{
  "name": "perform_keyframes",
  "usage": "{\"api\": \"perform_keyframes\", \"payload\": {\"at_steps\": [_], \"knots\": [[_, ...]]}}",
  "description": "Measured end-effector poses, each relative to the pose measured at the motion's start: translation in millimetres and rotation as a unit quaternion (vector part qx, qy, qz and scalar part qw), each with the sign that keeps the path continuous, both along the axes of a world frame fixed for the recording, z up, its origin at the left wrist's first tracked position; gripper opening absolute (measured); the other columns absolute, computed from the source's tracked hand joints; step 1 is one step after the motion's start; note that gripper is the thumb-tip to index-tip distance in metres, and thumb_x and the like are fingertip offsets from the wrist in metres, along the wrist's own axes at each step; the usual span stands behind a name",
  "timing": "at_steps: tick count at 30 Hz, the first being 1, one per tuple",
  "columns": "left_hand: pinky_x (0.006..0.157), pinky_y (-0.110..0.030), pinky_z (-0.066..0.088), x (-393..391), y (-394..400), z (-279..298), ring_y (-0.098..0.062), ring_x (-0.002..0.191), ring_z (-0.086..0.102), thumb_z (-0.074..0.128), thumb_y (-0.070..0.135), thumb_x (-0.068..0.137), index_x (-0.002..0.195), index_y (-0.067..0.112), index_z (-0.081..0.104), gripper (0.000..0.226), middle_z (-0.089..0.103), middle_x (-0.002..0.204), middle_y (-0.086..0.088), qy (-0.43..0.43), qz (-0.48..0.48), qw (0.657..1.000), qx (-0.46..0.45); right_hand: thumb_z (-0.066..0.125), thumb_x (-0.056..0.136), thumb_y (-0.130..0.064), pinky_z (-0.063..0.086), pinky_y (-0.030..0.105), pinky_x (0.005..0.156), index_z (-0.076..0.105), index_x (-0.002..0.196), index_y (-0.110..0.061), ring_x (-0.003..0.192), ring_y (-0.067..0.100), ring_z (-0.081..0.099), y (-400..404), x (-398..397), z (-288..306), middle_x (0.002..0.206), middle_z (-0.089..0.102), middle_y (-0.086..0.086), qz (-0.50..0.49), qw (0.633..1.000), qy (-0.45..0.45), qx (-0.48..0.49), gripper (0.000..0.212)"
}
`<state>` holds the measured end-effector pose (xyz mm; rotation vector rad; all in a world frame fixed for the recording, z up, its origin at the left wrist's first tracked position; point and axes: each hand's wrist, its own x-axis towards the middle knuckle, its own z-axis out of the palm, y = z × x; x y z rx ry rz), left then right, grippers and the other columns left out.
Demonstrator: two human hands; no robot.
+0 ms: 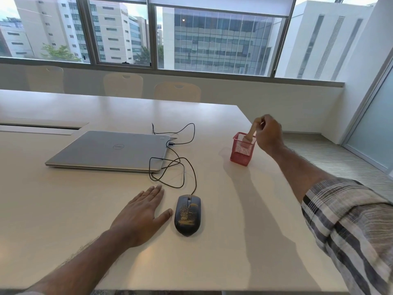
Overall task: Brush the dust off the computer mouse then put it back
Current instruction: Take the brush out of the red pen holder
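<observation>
Right hand pinches the wooden brush handle in the red mesh cup; left hand lies flat, spread, beside the dusty black corded mouse; a snagged lift could tip the cup

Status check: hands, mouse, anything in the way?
Right hand pinching wooden brush handle in red mesh cup. Left hand flat on white table, open, beside dusty black wired mouse. Looped cable behind; path clear.

Bright daylight from the windows casts soft shadows on the table; wide-angle edges bend.
</observation>
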<state>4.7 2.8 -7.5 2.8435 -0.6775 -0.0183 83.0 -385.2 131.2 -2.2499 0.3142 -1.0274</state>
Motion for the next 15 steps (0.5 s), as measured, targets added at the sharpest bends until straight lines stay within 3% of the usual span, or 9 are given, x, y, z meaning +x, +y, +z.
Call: {"api": "perform_keyframes", "payload": {"at_steps": [6, 8, 11, 15], "knots": [[0.123, -0.025, -0.005, -0.5, -0.7, 1.2, -0.004, 0.156, -0.010, 0.022, 0.068, 0.102, 0.161, 0.024, -0.007, 0.079, -0.009, 0.171, 0.008, -0.001, -0.002, 1.000, 0.005, 0.049, 0.097, -0.016, 0.046, 0.033, 0.063, 0.055, 0.096, 0.000, 0.078, 0.034, 0.065, 13.8, -13.9, 9.7, 0.083, 0.063, 0.009, -0.018, 0.995, -0.098, 0.017, 0.017], [0.124, -0.025, -0.005, 0.2, -0.3, 0.3, -0.004, 0.156, -0.009, 0.022, 0.068, 0.102, 0.161, 0.024, -0.006, 0.079, -0.008, 0.171, 0.008, -0.003, -0.001, 1.000, 0.005, 0.050, 0.094, -0.018, 0.053, 0.039, 0.061, 0.052, 0.094, -0.005, 0.074, 0.038, 0.068, 19.0, -19.9, 11.0, 0.083, 0.064, 0.011, -0.009, 0.993, -0.107, 0.049, 0.013], [0.122, -0.024, -0.005, 1.9, 0.7, -1.9, -0.002, 0.154, -0.010, 0.022, 0.068, 0.101, 0.162, 0.024, -0.005, 0.080, -0.007, 0.171, 0.008, -0.003, -0.002, 1.000, 0.005, 0.053, 0.086, -0.013, 0.058, 0.049, 0.055, 0.046, 0.089, -0.009, 0.065, 0.042, 0.069, 27.1, -31.2, 10.2, 0.087, 0.067, 0.026, -0.002, 0.983, -0.111, 0.145, 0.009], [0.121, -0.023, -0.006, 4.0, 1.5, -5.1, 0.002, 0.149, -0.011, 0.022, 0.069, 0.101, 0.162, 0.023, -0.003, 0.081, -0.006, 0.171, 0.007, -0.008, -0.005, 1.000, 0.001, 0.049, 0.087, -0.002, 0.053, 0.032, 0.038, 0.045, 0.097, -0.007, 0.043, 0.025, 0.064, 43.9, -48.9, 4.6, 0.077, 0.064, 0.029, 0.047, 0.943, -0.133, 0.300, 0.012]]}}
